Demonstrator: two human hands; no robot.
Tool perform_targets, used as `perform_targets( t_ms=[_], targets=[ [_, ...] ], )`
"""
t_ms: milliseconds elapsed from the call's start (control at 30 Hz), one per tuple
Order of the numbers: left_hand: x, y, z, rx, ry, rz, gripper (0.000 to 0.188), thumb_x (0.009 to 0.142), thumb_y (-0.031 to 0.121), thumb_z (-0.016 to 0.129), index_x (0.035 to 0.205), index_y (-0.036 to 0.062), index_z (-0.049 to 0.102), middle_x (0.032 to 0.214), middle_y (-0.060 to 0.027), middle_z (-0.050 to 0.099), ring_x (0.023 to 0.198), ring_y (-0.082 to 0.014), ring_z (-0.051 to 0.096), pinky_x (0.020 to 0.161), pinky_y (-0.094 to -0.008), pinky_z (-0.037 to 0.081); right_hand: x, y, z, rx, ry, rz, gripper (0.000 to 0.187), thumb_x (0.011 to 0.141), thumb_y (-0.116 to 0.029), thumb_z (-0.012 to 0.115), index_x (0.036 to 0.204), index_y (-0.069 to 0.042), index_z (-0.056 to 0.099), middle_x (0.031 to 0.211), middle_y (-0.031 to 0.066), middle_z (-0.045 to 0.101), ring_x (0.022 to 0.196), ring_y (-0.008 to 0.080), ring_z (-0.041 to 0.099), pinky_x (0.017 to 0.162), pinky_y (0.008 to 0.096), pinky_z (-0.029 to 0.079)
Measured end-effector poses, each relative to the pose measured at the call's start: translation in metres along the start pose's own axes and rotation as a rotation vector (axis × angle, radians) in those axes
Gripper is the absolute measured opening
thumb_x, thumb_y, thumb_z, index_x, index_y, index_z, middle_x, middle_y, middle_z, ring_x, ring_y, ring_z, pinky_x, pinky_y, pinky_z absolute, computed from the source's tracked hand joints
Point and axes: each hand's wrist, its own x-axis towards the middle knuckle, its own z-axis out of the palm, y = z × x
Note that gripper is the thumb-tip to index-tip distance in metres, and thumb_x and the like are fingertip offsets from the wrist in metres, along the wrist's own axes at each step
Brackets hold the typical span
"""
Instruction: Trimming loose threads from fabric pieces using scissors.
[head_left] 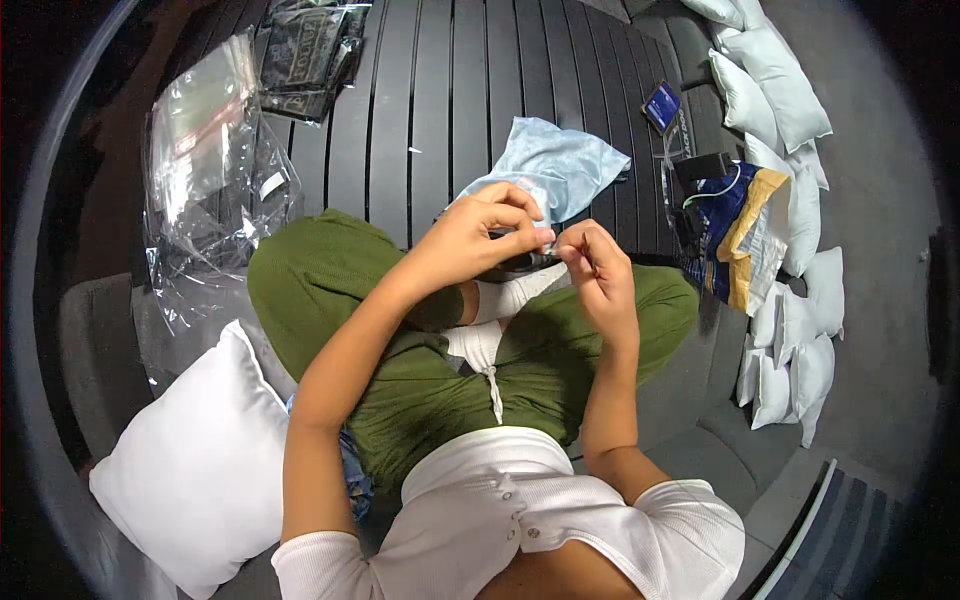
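A light blue shiny cloth (562, 165) lies crumpled at the table's near edge, just beyond my hands. My left hand (478, 232) is bent over its near part, thumb and fingers curled into a pinch. Close beside it, my right hand (602, 272) has thumb and forefinger pressed together. The fingertips of both hands almost meet in front of the cloth. Whatever sits between them is too small to make out. Below the hands are my crossed legs in green trousers (330, 270) and a white sock (520, 292).
Clear plastic bags (215, 150) and dark packaged items (315, 55) lie on the left of the slatted black table (420, 110). A white pillow (205, 460) rests at my left. To the right are a blue-and-tan bag (740, 225), a dark box (703, 172) with a cable and piled white pillows (785, 90).
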Motion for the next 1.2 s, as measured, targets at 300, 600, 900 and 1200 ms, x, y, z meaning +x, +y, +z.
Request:
perform_targets(
  t_ms=[300,600,900,1200],
  targets=[
    [0.000,0.003,0.004,-0.353,-0.228,-0.219,0.017,0.075,0.009,0.067,0.084,0.0039,0.054,0.079,0.0011,0.054,0.075,-0.0061,0.051,0.070,-0.0211,0.041,0.001,-0.006,-0.008,0.003,-0.026,-0.104,0.008,0.078,-0.005,0.054,0.074,0.001,0.051,0.075,0.0066,0.049,0.068,0.0158,0.046,0.060,0.0239,0.036],
    [0.000,0.000,0.006,-0.271,-0.174,-0.246,0.013,0.077,0.012,0.064,0.082,-0.0001,0.062,0.076,0.0010,0.058,0.072,-0.0047,0.050,0.065,-0.0204,0.041,-0.001,0.006,-0.005,0.012,0.027,-0.019,0.006,0.072,0.002,0.057,0.077,0.001,0.053,0.073,0.0067,0.049,0.062,0.0139,0.045,0.056,0.0229,0.036],
    [-0.001,0.000,0.005,-0.312,-0.164,-0.301,0.015,0.080,0.015,0.061,0.082,-0.0006,0.062,0.071,0.0013,0.058,0.063,-0.0043,0.051,0.056,-0.0192,0.041,-0.009,0.024,-0.018,0.329,0.021,0.305,0.015,0.085,-0.014,0.051,0.080,-0.001,0.047,0.069,-0.0022,0.039,0.063,0.0054,0.035,0.056,0.0199,0.032],
    [-0.003,-0.009,-0.013,0.584,-0.038,-0.243,0.021,0.078,0.023,0.057,0.089,0.0059,0.062,0.070,-0.0100,0.061,0.064,-0.0243,0.058,0.058,-0.0324,0.045,-0.053,0.054,0.013,0.118,-0.288,0.479,0.022,0.080,-0.016,0.061,0.077,-0.005,0.042,0.065,-0.0040,0.036,0.058,0.0047,0.033,0.049,0.0209,0.031]
  ],
)
